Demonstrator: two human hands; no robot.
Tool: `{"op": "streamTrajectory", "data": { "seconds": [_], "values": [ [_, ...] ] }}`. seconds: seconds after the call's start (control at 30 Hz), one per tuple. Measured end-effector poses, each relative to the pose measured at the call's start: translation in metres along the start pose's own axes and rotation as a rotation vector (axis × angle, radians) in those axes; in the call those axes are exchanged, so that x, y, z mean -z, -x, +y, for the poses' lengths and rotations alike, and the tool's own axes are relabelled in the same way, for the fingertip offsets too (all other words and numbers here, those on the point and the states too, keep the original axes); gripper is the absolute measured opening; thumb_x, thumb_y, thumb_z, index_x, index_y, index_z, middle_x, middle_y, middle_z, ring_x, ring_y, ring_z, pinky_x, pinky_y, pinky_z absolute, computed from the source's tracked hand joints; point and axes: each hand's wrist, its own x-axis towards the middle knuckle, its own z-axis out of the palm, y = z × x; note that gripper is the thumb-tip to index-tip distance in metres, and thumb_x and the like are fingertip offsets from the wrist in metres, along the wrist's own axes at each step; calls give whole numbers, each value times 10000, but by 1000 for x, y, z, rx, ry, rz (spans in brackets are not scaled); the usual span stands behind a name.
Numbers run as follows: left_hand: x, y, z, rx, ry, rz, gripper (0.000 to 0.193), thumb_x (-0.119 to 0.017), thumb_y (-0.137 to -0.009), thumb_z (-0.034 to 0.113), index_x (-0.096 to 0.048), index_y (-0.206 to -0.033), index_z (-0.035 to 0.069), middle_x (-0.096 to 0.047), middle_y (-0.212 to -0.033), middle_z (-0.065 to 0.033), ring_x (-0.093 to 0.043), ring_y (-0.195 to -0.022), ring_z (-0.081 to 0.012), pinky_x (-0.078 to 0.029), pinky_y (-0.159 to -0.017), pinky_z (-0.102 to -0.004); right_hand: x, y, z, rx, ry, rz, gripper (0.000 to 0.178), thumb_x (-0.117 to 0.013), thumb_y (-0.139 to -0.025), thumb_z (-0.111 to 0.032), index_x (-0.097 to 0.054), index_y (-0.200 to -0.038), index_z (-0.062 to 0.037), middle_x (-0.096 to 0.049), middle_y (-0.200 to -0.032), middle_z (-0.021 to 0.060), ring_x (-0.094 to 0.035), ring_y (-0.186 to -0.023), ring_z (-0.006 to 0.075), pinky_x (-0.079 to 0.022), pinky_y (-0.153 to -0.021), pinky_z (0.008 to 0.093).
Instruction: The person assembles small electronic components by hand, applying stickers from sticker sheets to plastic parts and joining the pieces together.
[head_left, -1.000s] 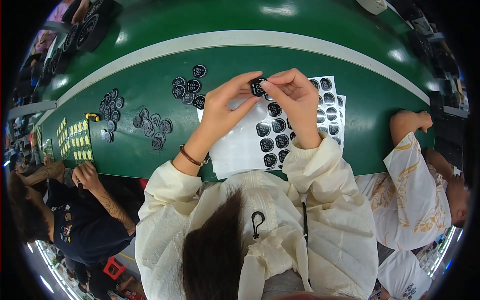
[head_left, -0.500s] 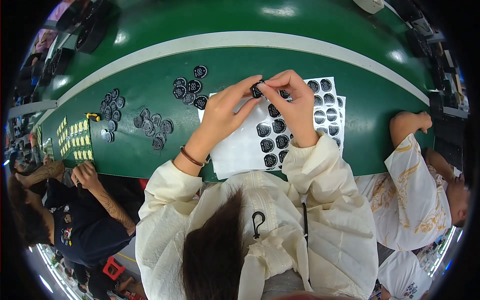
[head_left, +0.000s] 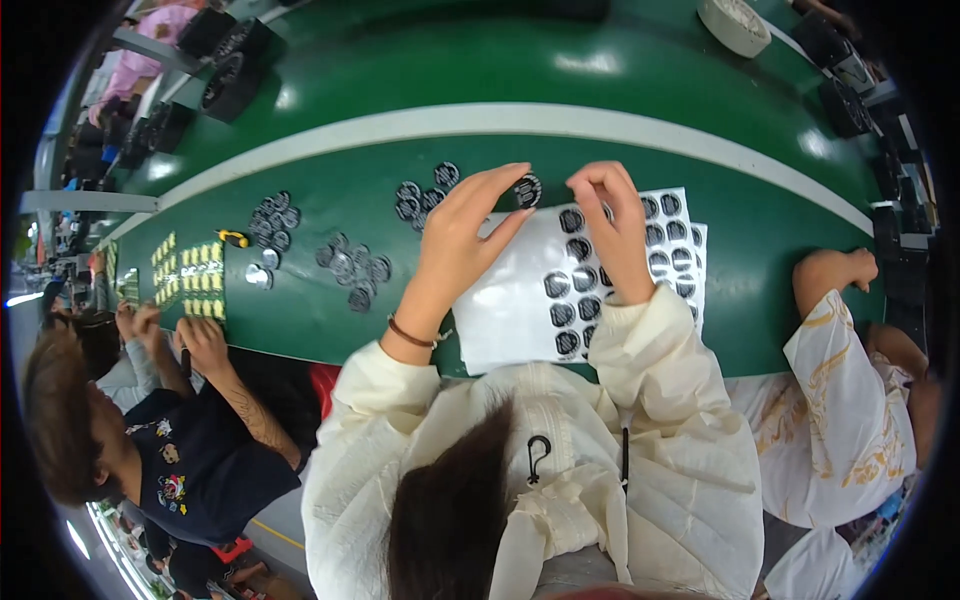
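Note:
Between the thumb and fingertips of my left hand (head_left: 465,225) is a round black disc (head_left: 528,190) with pale markings, held up above the table. My right hand (head_left: 612,215) hovers a short way to the right of it, fingers curled in and thumb against them; whether anything small is pinched there is hidden. Below both hands lies a white sheet (head_left: 500,315) with rows of round black stickers (head_left: 565,314) on its right part; its left part is bare. A further sticker sheet (head_left: 701,262) shows at its right edge.
Loose black discs lie in a near cluster (head_left: 352,268), a far-left cluster (head_left: 272,220) and one beside my left hand (head_left: 408,200). Farther left are a yellow-black screwdriver (head_left: 233,238) and yellow-green circuit boards (head_left: 203,280). Co-workers sit on both sides. A white raised strip (head_left: 500,120) crosses the green table.
My right hand has come off the disc and moved right. The disc stays in my left hand, its marked face now showing. The whole view has shifted slightly.

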Motion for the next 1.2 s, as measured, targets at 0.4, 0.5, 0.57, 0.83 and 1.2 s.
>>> {"op": "streamTrajectory", "data": {
  "seconds": [0.4,0.5,0.57,0.83,1.2],
  "values": [
    [38,40,-29,150,-623,18,371,-668,-790,157,-585,-1126,23,-519,-1238,-167,-470,-1168,-358,-380,-972,-426,4,10,-7,-148,-93,-124,101,-587,-885,-87,-582,-849,7,-564,-839,51,-551,-761,127,-443,-706,235],
    [51,51,-18,255,-483,65,379,-669,-789,157,-575,-1127,14,-518,-1233,-168,-475,-1152,-360,-380,-964,-428,12,10,-16,-103,22,-229,87,-600,-867,-84,-590,-867,3,-574,-870,59,-565,-802,152,-452,-738,249],
    [58,60,-17,317,-409,94,383,-669,-788,158,-570,-1127,10,-518,-1231,-168,-477,-1144,-360,-381,-960,-428,20,8,-25,11,218,-380,99,-638,-826,-74,-606,-887,-2,-581,-890,78,-581,-822,191,-464,-750,268],
    [69,106,-16,411,-575,117,357,-681,-767,145,-581,-1078,2,-538,-1191,-163,-496,-1116,-359,-391,-948,-434,32,24,-16,-37,253,-464,216,-709,-736,-69,-614,-921,-12,-576,-971,118,-582,-910,262,-466,-804,309],
    [63,109,-24,422,-342,134,278,-659,-786,59,-595,-1055,25,-554,-1194,-128,-528,-1119,-324,-430,-930,-361,38,41,-28,119,560,-669,668,-793,-629,-201,-521,-1220,-49,-445,-1342,134,-436,-1194,336,-356,-977,403]
  ]
}}
